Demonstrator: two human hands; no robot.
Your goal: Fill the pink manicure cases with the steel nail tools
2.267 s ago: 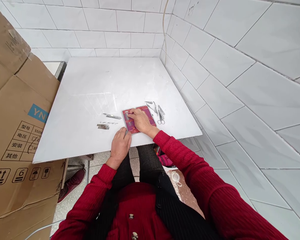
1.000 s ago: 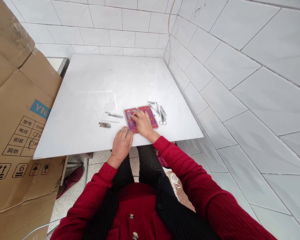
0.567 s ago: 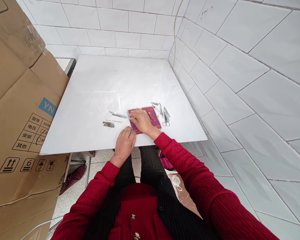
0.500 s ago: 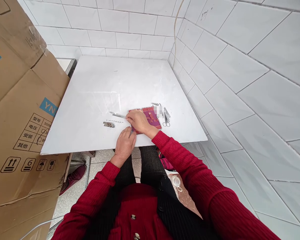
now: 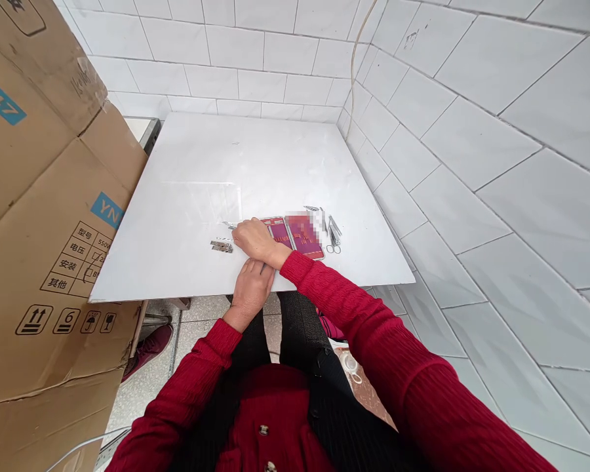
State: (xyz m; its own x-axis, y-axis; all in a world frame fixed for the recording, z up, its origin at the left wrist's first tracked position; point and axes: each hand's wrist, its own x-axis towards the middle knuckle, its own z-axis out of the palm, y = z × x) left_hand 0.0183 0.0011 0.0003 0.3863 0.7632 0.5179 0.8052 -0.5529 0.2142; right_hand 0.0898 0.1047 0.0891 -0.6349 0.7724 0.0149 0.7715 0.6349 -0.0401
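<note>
My right hand [image 5: 256, 240] reaches left across the table, knuckles up, its closed fingertips at a slim metal tool [image 5: 227, 225]. Most of that tool is hidden under the hand. Below it, by the table's front edge, my left hand [image 5: 252, 288] is closed at the lower left corner of a manicure case; a small grey bit shows by its index finger, too little to name. The case [image 5: 317, 254] lies open, red outside with purple inside, its left half partly covered by my right hand. Left of my hands sit nail clippers [image 5: 221, 247].
Small scissors [image 5: 333, 248] and several metal tools [image 5: 333, 229] lie right of the case. The white table [image 5: 152, 242] meets tiled walls behind and at right. A tall cardboard box [image 5: 54, 216] stands along the left. A shoe [image 5: 150, 351] shows beneath.
My right hand has moved left off the middle of the case and over the slim tool, uncovering more of the case's purple inside. My left hand stays nearly where it was.
</note>
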